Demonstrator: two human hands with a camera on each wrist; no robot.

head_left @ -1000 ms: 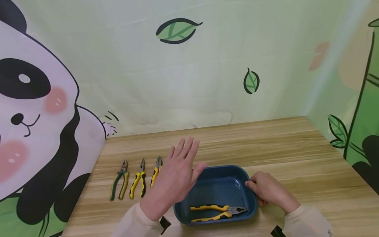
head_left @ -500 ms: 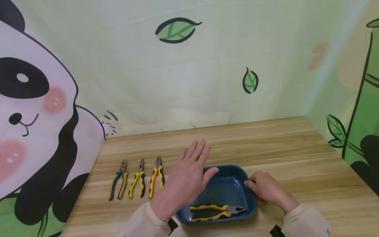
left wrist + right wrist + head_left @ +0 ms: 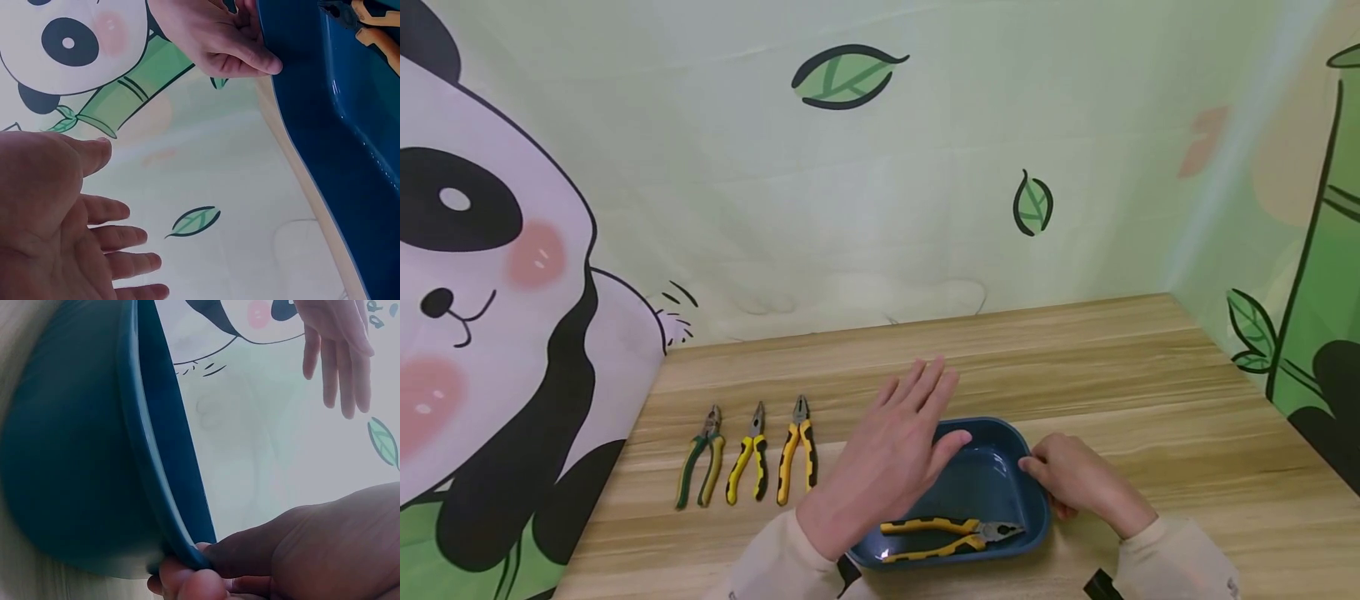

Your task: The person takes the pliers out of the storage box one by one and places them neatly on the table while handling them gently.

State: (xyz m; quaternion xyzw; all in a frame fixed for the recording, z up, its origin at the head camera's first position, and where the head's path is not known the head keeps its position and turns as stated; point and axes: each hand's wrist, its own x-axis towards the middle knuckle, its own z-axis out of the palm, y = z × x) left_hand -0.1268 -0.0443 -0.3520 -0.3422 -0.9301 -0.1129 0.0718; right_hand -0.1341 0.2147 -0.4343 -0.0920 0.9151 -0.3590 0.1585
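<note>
My left hand [image 3: 891, 450] hovers above the left part of a dark blue rectangular tray [image 3: 1040, 508], its fingers straight and holding nothing; the left wrist view shows its bare palm. At the tray's right end, my right hand [image 3: 1086, 479] pinches the rim between thumb and fingers, which the right wrist view shows close up. Inside the tray, near its front wall, lies a pair of pliers [image 3: 973, 528] with yellow and black handles, jaws toward the right. My left hand and forearm hide the tray's left end.
Left of the tray, three more pliers stand in a row, jaws pointing away: green-handled pliers [image 3: 702, 458], yellow-and-black needle-nose pliers [image 3: 751, 457] and orange-and-black pliers [image 3: 797, 450]. They lie on a wooden table [image 3: 1075, 350]. A printed backdrop [image 3: 737, 167] rises behind its far edge.
My left hand has moved to the right, from beside the orange-and-black pliers to over the tray, uncovering those pliers. The right hand stays on the rim, and the tray has not moved.
</note>
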